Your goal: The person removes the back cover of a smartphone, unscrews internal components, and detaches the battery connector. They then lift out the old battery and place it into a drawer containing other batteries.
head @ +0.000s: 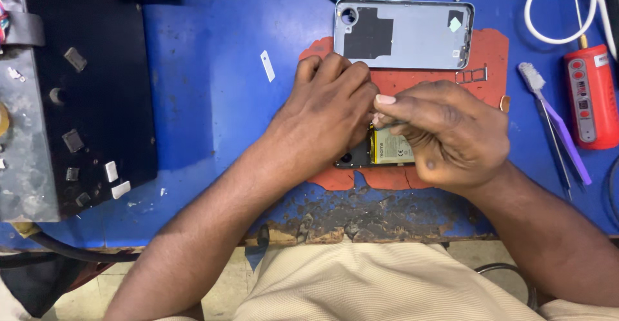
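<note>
Two hands worked over an opened phone point(387, 148) on the blue table point(213, 89). Left hand point(325, 111) pressed it flat, fingers together. Right hand point(445, 131) pinched a thin tool, mostly hidden.

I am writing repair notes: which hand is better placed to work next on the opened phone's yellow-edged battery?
Probably the right hand: its pinched fingertips sit directly over the yellow-edged battery. The left hand lies flat on the opened black phone, steadying it.

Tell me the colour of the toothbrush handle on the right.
Purple, seen in the head view: toothbrush, right of the right hand.
</note>
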